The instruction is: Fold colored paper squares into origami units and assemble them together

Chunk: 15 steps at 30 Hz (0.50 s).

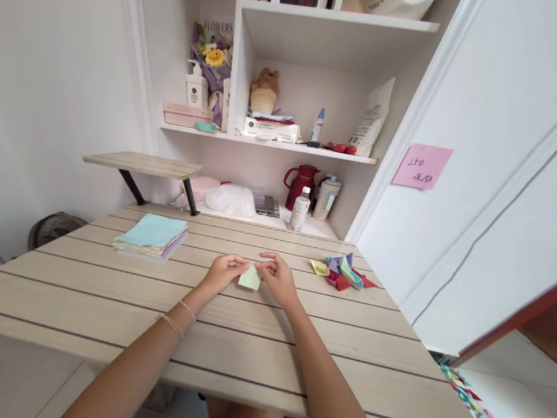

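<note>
A small piece of pale green folded paper [250,278] is held between my two hands over the middle of the table. My left hand [226,271] pinches its upper left edge. With thumb and fingertips, my right hand [276,278] grips the upper right edge, its index finger raised a little. Several folded paper shapes [344,271] in yellow, purple, green, blue and red lie in a pile to the right. On the left sits a stack of coloured paper sheets [153,234], light blue on top.
The slatted wooden table [222,350] carries a small raised shelf [143,164] at its back left. Behind it stand a clear bottle [300,210], a dark red jug [302,186] and a pale tumbler [326,198]. More folded coloured paper [475,399] shows beyond the right edge.
</note>
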{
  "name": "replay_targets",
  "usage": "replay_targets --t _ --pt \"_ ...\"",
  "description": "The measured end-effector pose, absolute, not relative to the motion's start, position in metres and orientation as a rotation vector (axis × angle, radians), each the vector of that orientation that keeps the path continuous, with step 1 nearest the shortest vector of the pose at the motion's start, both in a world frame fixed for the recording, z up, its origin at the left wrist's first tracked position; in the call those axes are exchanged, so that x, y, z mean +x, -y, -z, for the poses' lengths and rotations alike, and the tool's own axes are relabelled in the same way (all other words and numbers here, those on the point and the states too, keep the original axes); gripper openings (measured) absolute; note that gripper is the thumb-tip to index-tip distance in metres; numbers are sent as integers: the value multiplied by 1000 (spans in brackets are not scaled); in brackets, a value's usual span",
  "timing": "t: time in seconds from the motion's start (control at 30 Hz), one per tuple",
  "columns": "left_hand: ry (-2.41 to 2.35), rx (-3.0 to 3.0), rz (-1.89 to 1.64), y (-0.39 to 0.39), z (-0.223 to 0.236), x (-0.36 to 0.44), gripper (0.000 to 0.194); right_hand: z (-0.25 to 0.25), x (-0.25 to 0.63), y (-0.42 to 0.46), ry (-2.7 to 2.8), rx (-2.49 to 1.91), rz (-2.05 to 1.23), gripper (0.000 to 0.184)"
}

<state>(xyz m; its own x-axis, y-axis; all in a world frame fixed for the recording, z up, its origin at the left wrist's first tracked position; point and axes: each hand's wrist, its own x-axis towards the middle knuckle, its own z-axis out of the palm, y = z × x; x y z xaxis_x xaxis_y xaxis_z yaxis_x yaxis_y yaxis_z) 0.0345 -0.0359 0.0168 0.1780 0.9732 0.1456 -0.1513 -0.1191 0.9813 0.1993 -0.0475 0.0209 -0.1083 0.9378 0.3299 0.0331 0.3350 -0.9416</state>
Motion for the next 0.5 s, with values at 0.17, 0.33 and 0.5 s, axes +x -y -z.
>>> replay_targets --t 0.17,0.33,0.5 --pt "-788 1025 -1367 32 -17 30 26 -17 193 47 1392 -1013 -1071 41" --pt "-722 1017 -1326 35 -17 32 27 -12 182 51 1424 -997 -1079 32" --pt "-705 1092 -1255 37 -16 36 28 -13 180 52 1327 -999 -1023 34"
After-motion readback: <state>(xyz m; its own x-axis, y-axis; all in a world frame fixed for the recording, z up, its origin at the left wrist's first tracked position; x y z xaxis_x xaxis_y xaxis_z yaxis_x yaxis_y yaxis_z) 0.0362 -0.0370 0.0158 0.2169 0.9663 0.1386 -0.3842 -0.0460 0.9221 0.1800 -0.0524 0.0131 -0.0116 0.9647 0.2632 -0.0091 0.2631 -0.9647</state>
